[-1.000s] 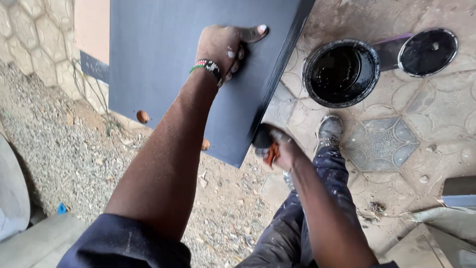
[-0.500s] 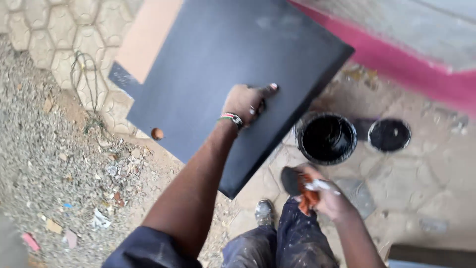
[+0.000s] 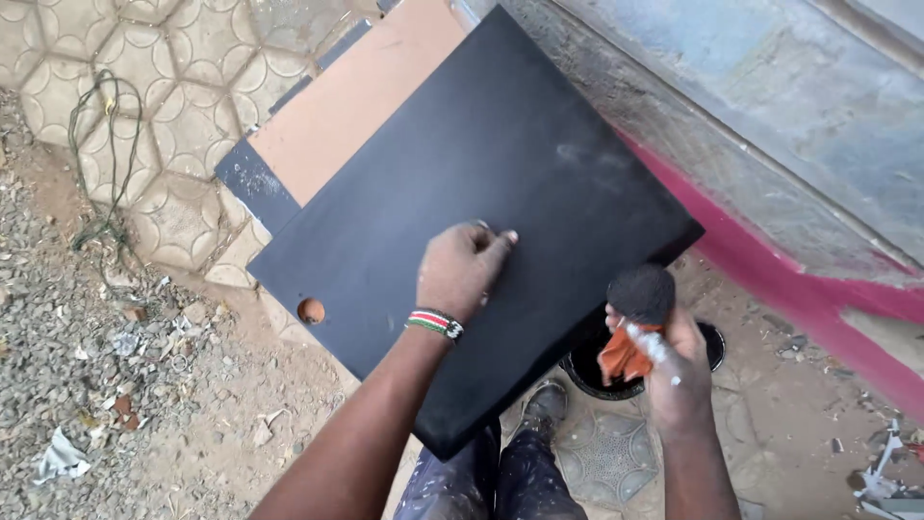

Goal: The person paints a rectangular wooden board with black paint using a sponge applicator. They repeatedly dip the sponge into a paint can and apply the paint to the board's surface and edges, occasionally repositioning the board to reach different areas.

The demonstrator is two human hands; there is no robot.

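A large black-painted board (image 3: 481,183) lies tilted in front of me, with a round hole near its left edge. My left hand (image 3: 462,270) rests palm-down on the board's lower middle, fingers together; a striped bead bracelet is on the wrist. My right hand (image 3: 664,356) is closed around a black paint-soaked pad (image 3: 642,294) with an orange cloth bunched under it, held just off the board's right lower edge. A black paint bucket (image 3: 587,371) stands on the ground below that hand, mostly hidden by it.
An unpainted tan board (image 3: 356,96) lies under the black one. A grey wall with a pink base band (image 3: 789,289) runs along the right. Hexagonal pavers, gravel, a loose green cord (image 3: 106,154) and litter lie at the left. My paint-speckled trousers and shoe (image 3: 544,404) are below.
The view has swung so the board now fills the middle. My right hand has risen from beside the bucket to the board's right edge with the pad. My left hand stays on the board.
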